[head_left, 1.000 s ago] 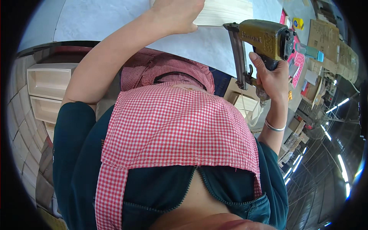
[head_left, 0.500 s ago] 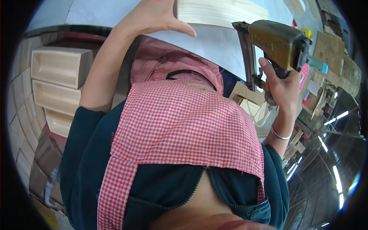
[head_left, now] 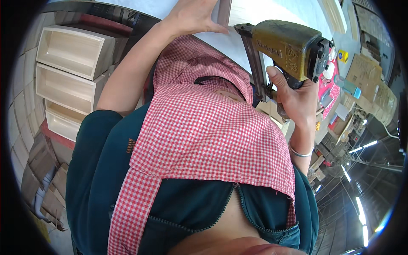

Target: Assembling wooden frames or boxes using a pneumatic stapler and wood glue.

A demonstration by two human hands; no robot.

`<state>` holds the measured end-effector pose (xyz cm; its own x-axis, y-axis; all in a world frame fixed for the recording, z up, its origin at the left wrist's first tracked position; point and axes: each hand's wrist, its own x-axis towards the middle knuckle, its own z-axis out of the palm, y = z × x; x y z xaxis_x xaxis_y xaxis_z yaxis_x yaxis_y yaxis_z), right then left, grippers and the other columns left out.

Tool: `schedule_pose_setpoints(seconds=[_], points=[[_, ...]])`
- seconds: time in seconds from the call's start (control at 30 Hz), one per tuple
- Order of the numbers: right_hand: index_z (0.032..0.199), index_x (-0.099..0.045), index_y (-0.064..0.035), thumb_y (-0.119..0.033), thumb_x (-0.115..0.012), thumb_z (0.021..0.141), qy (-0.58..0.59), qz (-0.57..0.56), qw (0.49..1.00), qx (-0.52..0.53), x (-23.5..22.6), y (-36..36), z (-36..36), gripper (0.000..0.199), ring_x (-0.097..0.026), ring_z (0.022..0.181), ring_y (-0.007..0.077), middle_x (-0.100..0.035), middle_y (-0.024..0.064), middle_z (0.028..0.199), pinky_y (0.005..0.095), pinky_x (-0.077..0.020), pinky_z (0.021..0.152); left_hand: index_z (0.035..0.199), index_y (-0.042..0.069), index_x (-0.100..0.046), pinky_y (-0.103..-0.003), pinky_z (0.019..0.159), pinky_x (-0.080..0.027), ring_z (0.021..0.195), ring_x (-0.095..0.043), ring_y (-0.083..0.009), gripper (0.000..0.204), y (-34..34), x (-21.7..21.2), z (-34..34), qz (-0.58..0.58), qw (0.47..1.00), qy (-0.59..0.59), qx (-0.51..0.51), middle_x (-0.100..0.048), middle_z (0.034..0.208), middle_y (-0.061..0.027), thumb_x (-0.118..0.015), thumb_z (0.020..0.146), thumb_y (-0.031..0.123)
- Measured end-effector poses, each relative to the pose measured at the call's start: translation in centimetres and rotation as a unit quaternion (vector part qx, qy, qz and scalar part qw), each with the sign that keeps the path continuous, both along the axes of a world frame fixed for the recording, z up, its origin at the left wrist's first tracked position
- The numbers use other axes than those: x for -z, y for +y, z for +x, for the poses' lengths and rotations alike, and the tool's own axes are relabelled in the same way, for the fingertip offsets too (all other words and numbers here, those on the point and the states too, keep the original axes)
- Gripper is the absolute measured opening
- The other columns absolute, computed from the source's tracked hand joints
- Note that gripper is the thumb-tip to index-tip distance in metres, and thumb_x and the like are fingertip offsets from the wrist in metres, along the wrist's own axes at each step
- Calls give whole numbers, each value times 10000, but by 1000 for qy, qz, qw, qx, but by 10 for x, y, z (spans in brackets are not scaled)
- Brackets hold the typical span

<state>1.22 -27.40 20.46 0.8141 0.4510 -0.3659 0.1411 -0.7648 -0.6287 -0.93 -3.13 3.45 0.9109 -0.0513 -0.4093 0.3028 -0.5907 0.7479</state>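
Note:
My left hand [head_left: 193, 17] is at the top edge, its thumb stretched out against the near end of a grey-brown strip [head_left: 222, 12], which looks like the shaded edge of a board. Its other fingers are cut off by the picture's edge, so its grip is unclear. My right hand [head_left: 297, 100] is wrapped round the handle of a black and gold nail gun [head_left: 287, 46]. The gun's long dark magazine slants down on its left side, in front of the white tabletop [head_left: 240, 49]. A gap separates the gun's upper left end from my left thumb.
Pale open wooden boxes [head_left: 70, 51] are stacked at the left. Long pale wood strips [head_left: 333, 15] lie at the far right of the tabletop. Beyond are a pink patterned cloth [head_left: 329, 102], a turquoise-capped bottle [head_left: 348, 87] and cardboard [head_left: 365, 72].
The nail gun and my right hand have moved left. My left hand has shifted right and slightly up. The pale grained wood panel beside it has left the view, and the view itself has shifted.

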Motion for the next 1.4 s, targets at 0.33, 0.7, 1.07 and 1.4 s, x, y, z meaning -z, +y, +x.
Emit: schedule_pose_setpoints(seconds=[0.33,0.7,1.07,1.4], points=[[1048,-691,28,-135,-813,845,28,-16,992,118,-14,9,-18,288,-643,634,136,-726,88,818,239,-501,550,1491,-43,-286,-505,1190,-219,1439,-330,-367,1170,-1,-19,3,37,994,-107,1,-394,1490,-240,-822,662,586],[1030,-701,45,-144,-802,853,-46,-33,998,27,43,48,-16,277,-635,632,124,-736,99,822,242,-489,545,1485,-20,-303,-502,1200,-215,1447,-319,-352,1116,16,49,-29,75,952,-294,-30,-395,1495,-206,-840,676,531],[1000,-712,45,-174,-812,833,-35,-87,996,3,37,63,-9,293,-628,611,126,-733,90,787,251,-484,533,1488,-13,-304,-507,1200,-216,1449,-317,-346,1116,17,58,-30,81,951,-296,-36,-390,1503,-202,-846,670,519],[1159,-636,55,-266,-764,843,-185,-84,944,261,45,-49,-1,469,-644,606,198,-701,102,769,305,-523,581,1366,-45,-408,-395,995,-395,1184,-492,-285,818,27,49,-55,-12,946,-257,-195,-504,1350,-190,-740,832,480]])
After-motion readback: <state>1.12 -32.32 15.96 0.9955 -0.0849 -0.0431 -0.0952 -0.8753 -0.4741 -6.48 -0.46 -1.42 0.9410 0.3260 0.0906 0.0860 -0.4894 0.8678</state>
